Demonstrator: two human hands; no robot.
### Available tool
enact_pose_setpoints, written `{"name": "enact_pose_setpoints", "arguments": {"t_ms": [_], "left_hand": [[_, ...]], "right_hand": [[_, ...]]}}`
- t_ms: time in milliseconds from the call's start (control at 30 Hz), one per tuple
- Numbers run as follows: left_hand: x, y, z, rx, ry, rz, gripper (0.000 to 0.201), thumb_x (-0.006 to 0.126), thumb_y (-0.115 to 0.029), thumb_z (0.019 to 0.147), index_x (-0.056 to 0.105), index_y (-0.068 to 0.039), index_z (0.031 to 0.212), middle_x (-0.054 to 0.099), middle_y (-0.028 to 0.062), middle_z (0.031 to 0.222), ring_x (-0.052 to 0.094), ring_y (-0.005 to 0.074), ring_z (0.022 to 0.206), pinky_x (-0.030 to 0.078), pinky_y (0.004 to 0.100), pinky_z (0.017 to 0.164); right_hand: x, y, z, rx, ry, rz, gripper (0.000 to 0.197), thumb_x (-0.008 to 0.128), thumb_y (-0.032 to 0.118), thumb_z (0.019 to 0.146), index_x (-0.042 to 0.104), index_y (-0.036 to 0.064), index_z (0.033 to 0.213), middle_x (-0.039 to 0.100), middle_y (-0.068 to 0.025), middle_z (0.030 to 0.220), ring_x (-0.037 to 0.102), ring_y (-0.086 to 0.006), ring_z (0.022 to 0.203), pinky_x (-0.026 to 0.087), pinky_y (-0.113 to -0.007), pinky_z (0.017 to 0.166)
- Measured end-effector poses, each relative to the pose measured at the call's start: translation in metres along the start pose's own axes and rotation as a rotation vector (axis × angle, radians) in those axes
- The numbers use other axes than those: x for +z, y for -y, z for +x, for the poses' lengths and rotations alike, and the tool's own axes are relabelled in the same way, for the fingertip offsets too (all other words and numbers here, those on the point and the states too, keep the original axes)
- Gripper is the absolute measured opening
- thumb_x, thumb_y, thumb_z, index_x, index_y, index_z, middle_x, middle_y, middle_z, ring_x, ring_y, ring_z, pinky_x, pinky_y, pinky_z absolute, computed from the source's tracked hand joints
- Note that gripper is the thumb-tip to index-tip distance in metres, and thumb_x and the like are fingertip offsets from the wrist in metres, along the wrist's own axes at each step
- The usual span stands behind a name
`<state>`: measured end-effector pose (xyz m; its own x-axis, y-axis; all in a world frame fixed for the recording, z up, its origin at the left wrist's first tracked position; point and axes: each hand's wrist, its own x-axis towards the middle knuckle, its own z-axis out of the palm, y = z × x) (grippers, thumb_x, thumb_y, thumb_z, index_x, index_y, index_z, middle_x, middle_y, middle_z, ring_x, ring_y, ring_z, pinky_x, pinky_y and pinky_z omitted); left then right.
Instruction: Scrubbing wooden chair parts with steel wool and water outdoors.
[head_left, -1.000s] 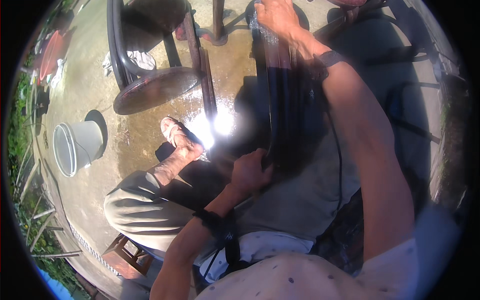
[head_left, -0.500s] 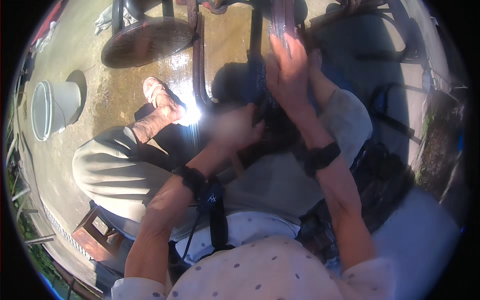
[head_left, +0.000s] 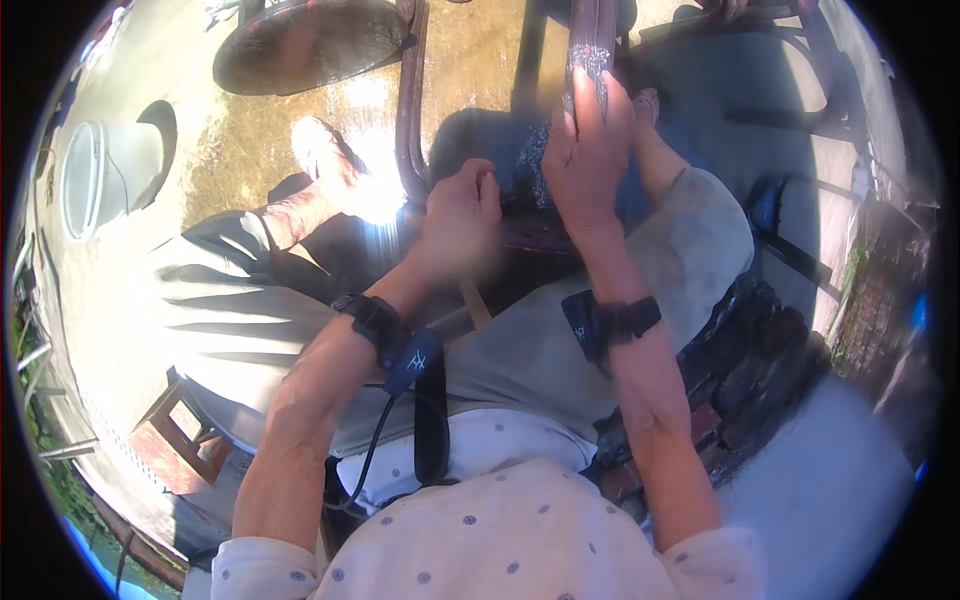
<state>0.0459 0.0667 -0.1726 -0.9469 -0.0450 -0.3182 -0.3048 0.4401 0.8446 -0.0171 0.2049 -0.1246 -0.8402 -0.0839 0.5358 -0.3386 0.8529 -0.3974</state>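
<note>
Presently the right hand (head_left: 588,150) lies flat along a dark metal bar (head_left: 592,40) that runs up to the top edge of the view; its fingers are straight and close together, pressed against the bar's speckled, worn surface, not wrapped round it. A patterned blue cloth (head_left: 535,165) shows just beside the heel of that hand, touching it, though whether the hand pins it cannot be told.

The left hand (head_left: 460,215) is curled into a loose fist low against a second curved metal tube (head_left: 408,110), near where both tubes meet a dark crosspiece over the person's lap. The hand is blurred, so what its closed fingers hold, if anything, cannot be told.

Both wrists carry black strapped devices: the left wrist band (head_left: 380,325) with a cable trailing down, the right wrist band (head_left: 610,322) likewise.

The person sits with grey trousers (head_left: 230,320) spread, one sandalled foot (head_left: 325,165) on wet ground. A white bucket (head_left: 105,175) stands well apart at left; a round dark disc (head_left: 310,45) lies above.
</note>
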Motion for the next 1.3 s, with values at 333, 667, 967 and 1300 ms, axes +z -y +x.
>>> {"name": "enact_pose_setpoints", "arguments": {"t_ms": [333, 667, 967, 1300], "left_hand": [[0.002, -0.013, -0.003, 0.092, 0.034, 0.153, 0.025, 0.045, -0.026, 0.089, 0.06, -0.006, 0.092, 0.063, 0.0179, 0.076, 0.062, 0.0347, 0.073, 0.048, 0.0394, 0.066], [0.006, -0.011, -0.006, 0.125, 0.02, 0.294, 0.028, 0.038, -0.027, 0.089, 0.056, -0.005, 0.087, 0.061, 0.0221, 0.07, 0.059, 0.0408, 0.07, 0.046, 0.0489, 0.068], [0.007, -0.013, -0.001, 0.068, 0.061, 0.281, 0.032, 0.036, -0.029, 0.09, 0.057, -0.006, 0.094, 0.061, 0.0229, 0.074, 0.059, 0.0418, 0.073, 0.046, 0.0487, 0.071], [-0.003, -0.016, -0.005, 0.056, 0.061, 0.275, 0.032, 0.037, -0.029, 0.089, 0.058, -0.006, 0.094, 0.061, 0.0226, 0.076, 0.059, 0.0427, 0.075, 0.046, 0.0481, 0.071]], "right_hand": [[-0.036, 0.021, -0.069, 0.069, 0.113, 0.024, 0.043, 0.054, 0.011, 0.083, 0.046, -0.0019, 0.123, 0.037, -0.0235, 0.124, 0.039, -0.0408, 0.113, 0.034, -0.045, 0.095], [-0.041, 0.006, -0.091, 0.421, 0.168, 0.269, 0.045, 0.048, 0.016, 0.09, 0.035, -0.0053, 0.127, 0.044, -0.0259, 0.116, 0.049, -0.0403, 0.102, 0.042, -0.041, 0.085], [-0.02, -0.029, -0.078, 0.817, 0.1, 0.154, 0.042, 0.032, 0.033, 0.094, 0.061, 0.0029, 0.099, 0.063, -0.0192, 0.081, 0.059, -0.0373, 0.077, 0.043, -0.041, 0.071], [-0.009, 0.003, -0.064, 0.893, -0.116, 0.167, 0.035, 0.039, 0.027, 0.093, 0.058, -0.0023, 0.093, 0.059, -0.0131, 0.072, 0.057, -0.031, 0.075, 0.042, -0.039, 0.075]]}}
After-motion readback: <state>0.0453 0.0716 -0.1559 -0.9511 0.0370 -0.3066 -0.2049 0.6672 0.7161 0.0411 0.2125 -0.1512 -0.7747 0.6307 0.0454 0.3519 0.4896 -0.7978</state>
